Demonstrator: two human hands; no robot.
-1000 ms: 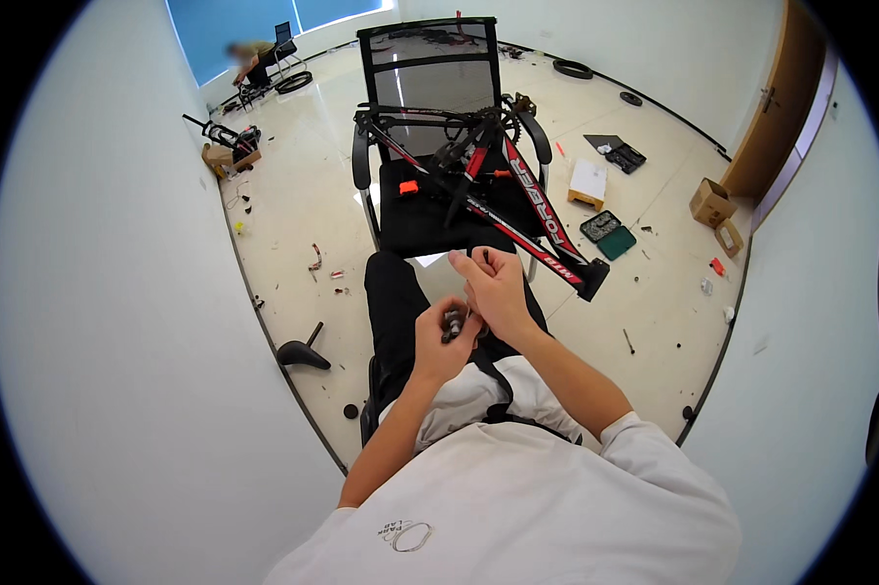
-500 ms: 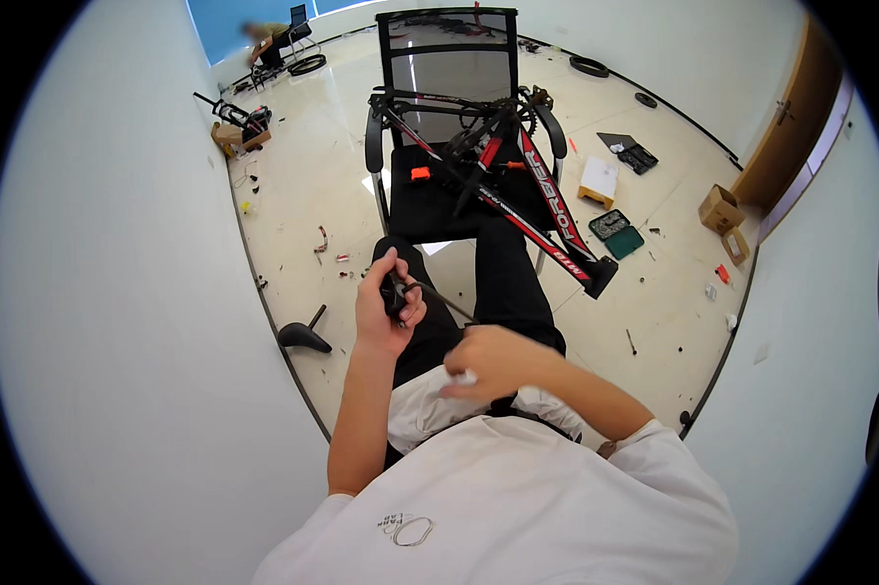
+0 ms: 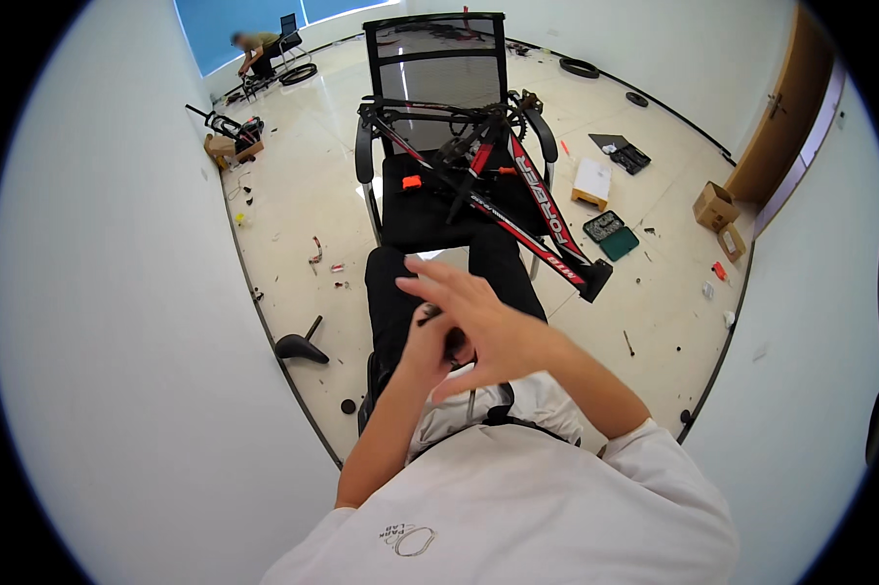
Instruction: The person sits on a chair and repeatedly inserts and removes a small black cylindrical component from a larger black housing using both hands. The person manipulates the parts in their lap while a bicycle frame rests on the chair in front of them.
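Observation:
My left hand is closed around a small black part above my lap. My own fingers cover much of that part, so its exact kind does not show. A thin rod or cable shows beneath my hands, and I cannot tell for sure whether it joins the part. Just to the right, my right hand reaches across the left one, fingers stretched out and thumb apart. It overlaps the black part in the view; whether it touches cannot be told.
Ahead, a black mesh chair bears a black and red bicycle frame and an orange item. A saddle lies at left; a green tool case and cardboard boxes at right. Another person sits far left.
My left hand has come down and right with the black part, the rod swinging downward. My right hand has risen from my lap to the left hand, its fingers now spread.

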